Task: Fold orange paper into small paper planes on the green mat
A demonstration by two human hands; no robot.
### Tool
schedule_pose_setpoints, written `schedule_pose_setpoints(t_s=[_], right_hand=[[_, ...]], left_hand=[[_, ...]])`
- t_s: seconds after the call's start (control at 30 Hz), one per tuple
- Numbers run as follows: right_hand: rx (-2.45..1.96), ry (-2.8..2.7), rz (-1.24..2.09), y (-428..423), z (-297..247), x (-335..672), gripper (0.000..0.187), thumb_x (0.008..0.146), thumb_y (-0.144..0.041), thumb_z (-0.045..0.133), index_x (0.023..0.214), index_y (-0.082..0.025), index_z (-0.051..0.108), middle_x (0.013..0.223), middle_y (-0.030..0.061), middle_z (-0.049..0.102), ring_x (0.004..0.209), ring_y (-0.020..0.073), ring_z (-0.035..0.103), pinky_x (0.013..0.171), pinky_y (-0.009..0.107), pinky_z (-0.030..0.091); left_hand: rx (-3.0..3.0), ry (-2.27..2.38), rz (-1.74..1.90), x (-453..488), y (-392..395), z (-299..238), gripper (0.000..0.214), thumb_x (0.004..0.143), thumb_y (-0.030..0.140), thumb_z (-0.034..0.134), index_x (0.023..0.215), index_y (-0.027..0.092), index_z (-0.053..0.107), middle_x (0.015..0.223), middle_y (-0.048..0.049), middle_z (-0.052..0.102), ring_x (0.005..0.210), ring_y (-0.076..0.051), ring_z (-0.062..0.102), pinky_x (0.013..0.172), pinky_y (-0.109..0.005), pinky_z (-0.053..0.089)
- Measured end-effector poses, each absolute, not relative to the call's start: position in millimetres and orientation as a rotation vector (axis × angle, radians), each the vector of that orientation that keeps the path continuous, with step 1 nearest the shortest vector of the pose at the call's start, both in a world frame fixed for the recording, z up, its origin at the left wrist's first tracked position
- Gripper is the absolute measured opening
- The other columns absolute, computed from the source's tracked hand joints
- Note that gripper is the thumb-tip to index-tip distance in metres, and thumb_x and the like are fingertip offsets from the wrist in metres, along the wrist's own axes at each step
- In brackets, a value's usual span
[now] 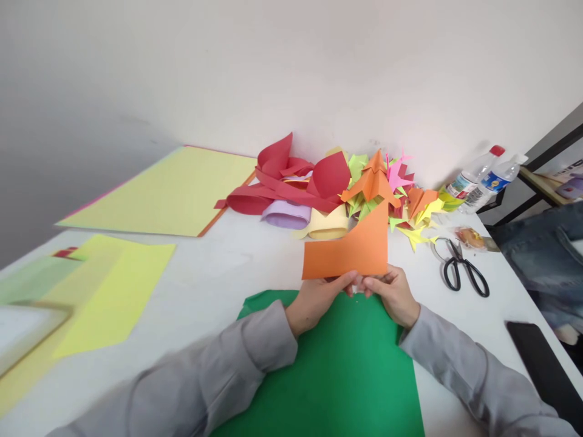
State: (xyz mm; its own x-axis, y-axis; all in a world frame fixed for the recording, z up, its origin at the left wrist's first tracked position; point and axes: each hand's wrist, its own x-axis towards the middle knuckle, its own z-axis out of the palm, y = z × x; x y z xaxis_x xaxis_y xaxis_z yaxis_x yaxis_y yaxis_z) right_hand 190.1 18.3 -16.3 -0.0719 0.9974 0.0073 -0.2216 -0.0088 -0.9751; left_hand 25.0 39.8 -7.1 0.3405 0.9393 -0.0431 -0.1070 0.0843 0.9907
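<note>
Both my hands hold up a folded orange paper [353, 250] by its lower edge, above a green sheet [337, 370] lying on the white table [218, 273]. My left hand [316, 301] pinches the bottom edge near the middle. My right hand [392, 295] pinches the same edge just to the right. The orange paper stands upright, with a slanted upper edge rising to the right. Grey sleeves cover both my arms.
A heap of folded and curled coloured papers [337, 188] lies at the back by the wall. Yellow sheets [168, 191] lie at left. Black scissors [462, 270], two plastic bottles [485, 176] and a dark phone [540, 358] are at right. A person in jeans [542, 255] sits at right.
</note>
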Motion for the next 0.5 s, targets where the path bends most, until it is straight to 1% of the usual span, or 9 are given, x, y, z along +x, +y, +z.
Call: schedule_pose_setpoints(t_s=[0.07,0.2,0.33,0.5], right_hand=[[-1.046,-1.137,1.335,17,-17,190,0.023,0.067,-0.038,0.079,0.064,-0.016,0.069,0.058,0.0015,0.067,0.05,0.0111,0.057,0.048,0.022,0.046],[-1.102,-1.163,1.329,15,-16,190,0.024,0.068,-0.038,0.078,0.064,-0.016,0.07,0.058,0.0022,0.067,0.05,0.0113,0.057,0.047,0.022,0.046],[-1.112,-1.085,1.328,16,-16,190,0.025,0.066,-0.037,0.078,0.058,-0.016,0.068,0.054,0.0006,0.064,0.045,0.0091,0.053,0.044,0.021,0.042],[-1.139,-0.881,1.337,19,-15,190,0.028,0.058,-0.034,0.083,0.052,-0.015,0.064,0.046,-0.0007,0.061,0.037,0.0066,0.045,0.038,0.02,0.036]], left_hand=[[1.351,0.889,0.934,25,38,-3,0.031,0.074,0.04,0.063,0.053,0.019,0.057,0.058,-0.0006,0.061,0.06,-0.015,0.059,0.062,-0.028,0.049],[1.469,0.976,0.895,23,38,-1,0.031,0.074,0.039,0.062,0.05,0.02,0.055,0.057,-0.0007,0.062,0.061,-0.016,0.059,0.064,-0.028,0.049],[1.348,1.015,0.927,22,40,-4,0.031,0.069,0.038,0.067,0.049,0.019,0.054,0.055,-0.0008,0.06,0.057,-0.015,0.057,0.059,-0.027,0.047],[1.124,0.918,1.067,20,47,-11,0.029,0.062,0.035,0.076,0.051,0.016,0.058,0.048,0.0007,0.056,0.049,-0.012,0.052,0.052,-0.026,0.044]])
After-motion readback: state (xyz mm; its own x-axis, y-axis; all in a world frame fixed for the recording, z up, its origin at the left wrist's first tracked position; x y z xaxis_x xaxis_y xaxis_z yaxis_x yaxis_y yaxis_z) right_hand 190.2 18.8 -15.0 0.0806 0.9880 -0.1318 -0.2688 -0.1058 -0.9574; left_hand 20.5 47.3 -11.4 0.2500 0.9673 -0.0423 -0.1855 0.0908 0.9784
